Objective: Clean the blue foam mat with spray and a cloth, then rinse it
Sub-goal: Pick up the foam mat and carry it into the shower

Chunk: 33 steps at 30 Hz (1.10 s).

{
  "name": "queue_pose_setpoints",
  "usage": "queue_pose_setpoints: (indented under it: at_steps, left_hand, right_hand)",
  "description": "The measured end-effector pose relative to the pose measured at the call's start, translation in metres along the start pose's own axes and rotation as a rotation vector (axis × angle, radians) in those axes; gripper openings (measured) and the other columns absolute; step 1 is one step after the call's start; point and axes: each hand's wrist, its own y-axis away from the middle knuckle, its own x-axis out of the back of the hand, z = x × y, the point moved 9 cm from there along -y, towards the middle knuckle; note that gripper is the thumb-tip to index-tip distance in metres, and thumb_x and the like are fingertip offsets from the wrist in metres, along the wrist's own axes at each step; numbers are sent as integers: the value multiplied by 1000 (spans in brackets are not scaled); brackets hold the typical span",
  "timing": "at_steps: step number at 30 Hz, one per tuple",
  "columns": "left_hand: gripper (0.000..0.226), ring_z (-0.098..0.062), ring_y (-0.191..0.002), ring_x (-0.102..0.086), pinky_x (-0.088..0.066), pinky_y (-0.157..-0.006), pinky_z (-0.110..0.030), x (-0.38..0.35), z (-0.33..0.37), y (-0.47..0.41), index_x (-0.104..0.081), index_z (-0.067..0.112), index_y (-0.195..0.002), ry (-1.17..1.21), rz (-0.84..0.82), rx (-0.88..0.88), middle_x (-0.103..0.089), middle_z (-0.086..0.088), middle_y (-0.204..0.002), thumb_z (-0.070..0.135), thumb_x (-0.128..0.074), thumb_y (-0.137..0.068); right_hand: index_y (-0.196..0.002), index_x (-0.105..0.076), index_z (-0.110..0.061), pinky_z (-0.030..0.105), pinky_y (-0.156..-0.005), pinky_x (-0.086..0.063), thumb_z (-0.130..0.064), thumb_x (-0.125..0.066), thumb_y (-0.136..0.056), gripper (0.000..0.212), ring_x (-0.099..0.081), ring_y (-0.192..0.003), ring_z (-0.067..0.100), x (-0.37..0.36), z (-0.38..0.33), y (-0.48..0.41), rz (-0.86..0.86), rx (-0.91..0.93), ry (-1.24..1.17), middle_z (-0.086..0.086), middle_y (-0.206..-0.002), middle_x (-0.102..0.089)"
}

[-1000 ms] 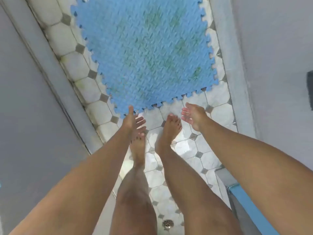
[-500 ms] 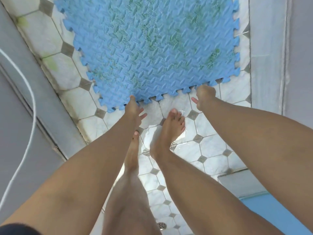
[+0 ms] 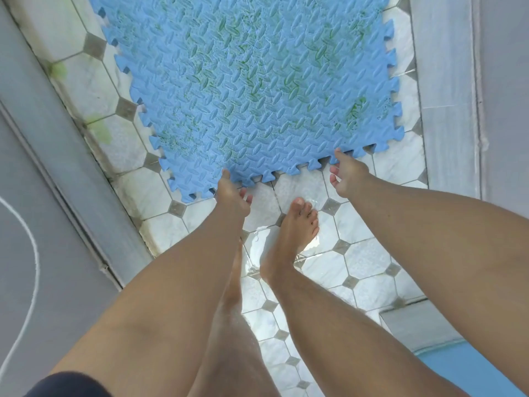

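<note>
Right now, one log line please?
blue foam mat: green-stained, on tiled floor | left hand: pinches near edge | right hand: pinches near edge

Blue foam mat (image 3: 252,90), raised leaf-weave pattern (green stains); white octagonal floor tiles (image 3: 363,270), grey diamond insets.

Left hand (image 3: 232,196): was just short of the blue foam mat (image 3: 257,81) — its thumb now lies on the mat's near edge.
Right hand (image 3: 346,176): fingers were spread beside that edge — now curled, thumb on it.

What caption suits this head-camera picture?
Left hand and right hand grip the green-stained blue foam mat by its near edge.
</note>
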Motion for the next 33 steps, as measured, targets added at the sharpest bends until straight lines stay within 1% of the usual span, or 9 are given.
queue_pose_setpoints:
  at_steps: [3,7,13,16,19,26,28,30,33]
  left_hand:
    - [46,-11,-68,-43,-42,-72,-27,3,10,0,-55,24,-124,-6,8,16,-56,3,-112,61,-56,-97]
    - [40,-11,-93,-61,-52,-84,-26,15,23,8,-62,20,-114,31,-35,5,-59,0,-119,54,-67,-95]
    - [17,-4,-75,-65,-51,-63,-19,58,55,102,-64,16,-93,-64,-124,-132,-63,3,-87,31,-71,-96]
    - [11,-1,-48,-55,-45,-48,-18,81,79,187,-66,16,-95,-184,-147,-214,-56,6,-58,26,-66,-100]
    - [13,-4,-45,-46,-39,-42,-19,87,113,273,-66,15,-93,-318,-143,-308,-50,4,-63,24,-64,-103]
    - [20,-5,-32,-34,-24,-34,-16,61,187,418,-62,13,-85,-608,-159,-419,-48,1,-68,21,-62,-103]
    - [20,-8,-34,-34,-24,-36,-18,51,202,448,-60,12,-83,-737,-135,-442,-50,-2,-70,21,-64,-101]
    - [18,-12,-43,-34,-27,-42,-23,42,213,475,-60,10,-87,-876,-103,-475,-52,-4,-72,21,-65,-100]
    - [19,-15,-49,-32,-29,-44,-25,26,214,512,-58,9,-88,-1085,-82,-524,-50,-5,-71,21,-66,-100]
  right_hand:
    - [-97,-66,-23,21,-44,-31,-32,-74,-90,15,-38,-60,9,-2,0,-4,-46,6,-36,-4,-81,-50]
    - [-95,-63,-28,21,-48,-26,-28,-66,-97,3,-29,-58,8,-8,-3,18,-172,32,-107,-8,-79,-43]
    - [-100,-64,-17,27,-80,-50,-18,-65,-97,4,-63,-101,11,18,6,112,-297,-43,-279,-2,-97,-62]
    - [-99,-60,-12,32,-93,-55,-10,-60,-98,2,-63,-120,21,40,14,181,-378,-120,-434,5,-111,-61]
    - [-104,-61,-13,36,-101,-53,-13,-63,-96,8,-62,-123,24,60,9,254,-411,-135,-598,6,-112,-58]
    - [-106,-62,-23,32,-71,-61,-43,-75,-85,31,-66,-73,17,102,-33,399,-377,-42,-714,3,-90,-61]
    - [-109,-61,-23,34,-75,-59,-48,-75,-83,39,-60,-70,18,117,-34,429,-321,-25,-770,5,-89,-58]
    - [-105,-62,-20,34,-74,-58,-47,-74,-86,35,-56,-63,17,129,-24,457,-248,-35,-794,5,-83,-57]
    - [-102,-61,-18,23,-47,-53,-36,-71,-91,23,-56,-58,15,147,18,489,-97,-99,-876,6,-88,-62]
